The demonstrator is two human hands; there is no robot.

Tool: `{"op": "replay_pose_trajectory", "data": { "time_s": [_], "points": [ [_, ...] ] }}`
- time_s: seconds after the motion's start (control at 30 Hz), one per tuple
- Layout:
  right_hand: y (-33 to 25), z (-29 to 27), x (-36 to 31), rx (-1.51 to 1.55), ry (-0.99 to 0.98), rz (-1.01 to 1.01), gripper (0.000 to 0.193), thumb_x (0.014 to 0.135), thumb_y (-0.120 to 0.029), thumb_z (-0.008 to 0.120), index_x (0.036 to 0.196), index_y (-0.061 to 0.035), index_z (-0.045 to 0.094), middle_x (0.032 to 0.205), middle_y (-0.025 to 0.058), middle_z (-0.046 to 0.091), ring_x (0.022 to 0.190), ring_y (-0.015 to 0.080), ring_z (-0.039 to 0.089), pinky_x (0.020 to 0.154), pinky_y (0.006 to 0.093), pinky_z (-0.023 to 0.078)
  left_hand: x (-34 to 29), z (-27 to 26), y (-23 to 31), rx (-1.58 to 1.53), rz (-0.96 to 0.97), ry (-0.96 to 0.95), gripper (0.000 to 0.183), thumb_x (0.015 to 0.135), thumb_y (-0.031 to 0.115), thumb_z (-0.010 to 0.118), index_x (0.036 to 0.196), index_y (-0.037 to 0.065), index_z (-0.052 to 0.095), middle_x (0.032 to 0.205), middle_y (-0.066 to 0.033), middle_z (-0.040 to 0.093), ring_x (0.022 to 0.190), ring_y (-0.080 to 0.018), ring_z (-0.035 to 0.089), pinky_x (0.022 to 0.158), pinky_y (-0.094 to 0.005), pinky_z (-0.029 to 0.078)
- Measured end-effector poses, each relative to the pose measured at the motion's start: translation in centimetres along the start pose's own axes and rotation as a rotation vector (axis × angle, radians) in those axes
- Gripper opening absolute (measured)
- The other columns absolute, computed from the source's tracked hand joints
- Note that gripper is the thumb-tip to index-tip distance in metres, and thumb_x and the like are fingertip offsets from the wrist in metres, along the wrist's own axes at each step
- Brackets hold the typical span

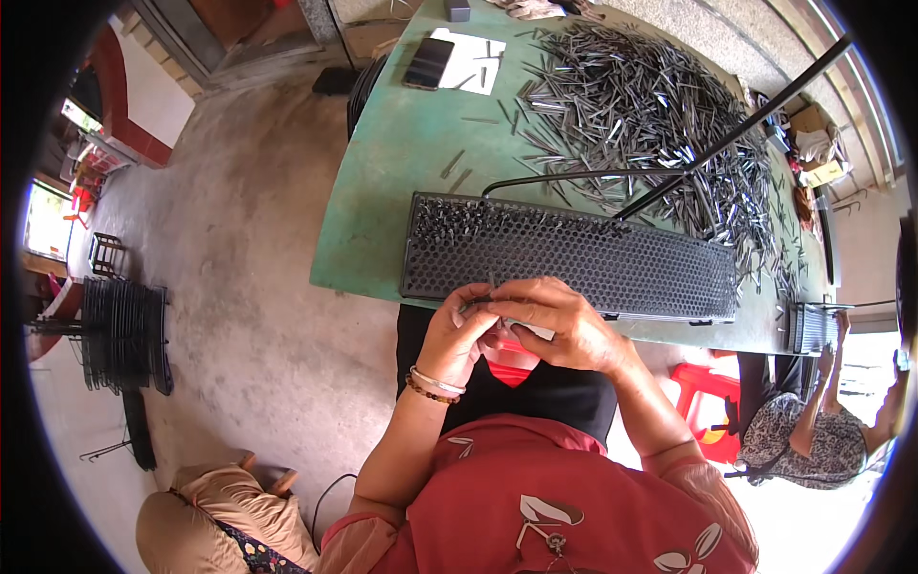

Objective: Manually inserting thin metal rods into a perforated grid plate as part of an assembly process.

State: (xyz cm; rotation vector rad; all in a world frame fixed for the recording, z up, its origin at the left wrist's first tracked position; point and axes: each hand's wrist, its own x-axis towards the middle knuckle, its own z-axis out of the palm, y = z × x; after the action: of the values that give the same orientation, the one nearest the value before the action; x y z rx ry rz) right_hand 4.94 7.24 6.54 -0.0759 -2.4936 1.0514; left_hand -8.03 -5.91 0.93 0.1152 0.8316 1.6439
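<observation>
Labels first: we have a white sheet [469, 46] on the green table [382, 191], any marks on it too small for us to read, and a yellow box [824, 173] at the far right, on which we cannot tell print from pattern. A dark phone [428, 63] overlaps the sheet's left side, and a few dark strips lie on the paper. In the grip, one small dark piece [491, 280], slim, partly hidden: it stands at the meeting of our fingertips, near the front edge of the perforated black tray [574, 258]. Our left hand [451, 335], with a pale bangle [449, 386] and a beaded bracelet [430, 390] at its wrist, pinches narrowly, thumb and fingers about the piece. Our right hand [564, 325] reaches across to it, fingers bent and close together; whether these also clasp the piece we cannot tell. The tray lies lengthwise before us, small dark pieces standing in holes chiefly at its left end and along its far edge. Behind it we count one broad heap of loose dark strips [641, 105], with a bent black rod [746, 124] across it. To our right, a red stool [712, 392] and a co-worker in a patterned top [803, 435].
</observation>
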Motion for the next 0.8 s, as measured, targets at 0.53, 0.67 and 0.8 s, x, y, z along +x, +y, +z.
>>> {"op": "replay_pose_trajectory", "data": {
  "time_s": [0.53, 0.67, 0.8],
  "points": [
    [1.3, -0.3, -0.3, 0.048, -0.031, -0.047, 0.03, 0.072, -0.005, 0.073, 0.102, -0.0057, 0.067, 0.102, 0.0092, 0.062, 0.091, 0.027, 0.062, 0.078, 0.0364, 0.051, 0.3, 0.2, 1.3, 0.499, 0.107, -0.084, 0.038, 0.093, 0.012, 0.041, 0.128, -0.003, 0.044, 0.091, -0.0095, 0.064, 0.068, -0.0116, 0.059, 0.056, -0.0218, 0.046],
    [1.8, 0.2, -0.4, 0.054, 0.037, -0.028, 0.024, 0.074, -0.005, 0.073, 0.098, -0.0046, 0.068, 0.097, 0.0092, 0.064, 0.087, 0.0262, 0.063, 0.075, 0.0353, 0.052, 0.2, 0.7, 1.1, 0.489, 0.178, -0.027, 0.039, 0.094, 0.014, 0.042, 0.13, -0.001, 0.04, 0.094, -0.0116, 0.064, 0.068, -0.0124, 0.059, 0.055, -0.0217, 0.045],
    [3.2, 0.0, 0.5, -0.005, 0.379, 0.203, 0.025, 0.076, -0.004, 0.073, 0.1, -0.0026, 0.067, 0.085, 0.0088, 0.068, 0.078, 0.0188, 0.065, 0.071, 0.0303, 0.052, -0.1, 0.7, 1.9, 0.505, 0.315, 0.025, 0.03, 0.095, 0.013, 0.048, 0.123, 0.002, 0.045, 0.089, -0.0078, 0.064, 0.064, -0.0086, 0.057, 0.053, -0.0192, 0.044]
  ]
}}
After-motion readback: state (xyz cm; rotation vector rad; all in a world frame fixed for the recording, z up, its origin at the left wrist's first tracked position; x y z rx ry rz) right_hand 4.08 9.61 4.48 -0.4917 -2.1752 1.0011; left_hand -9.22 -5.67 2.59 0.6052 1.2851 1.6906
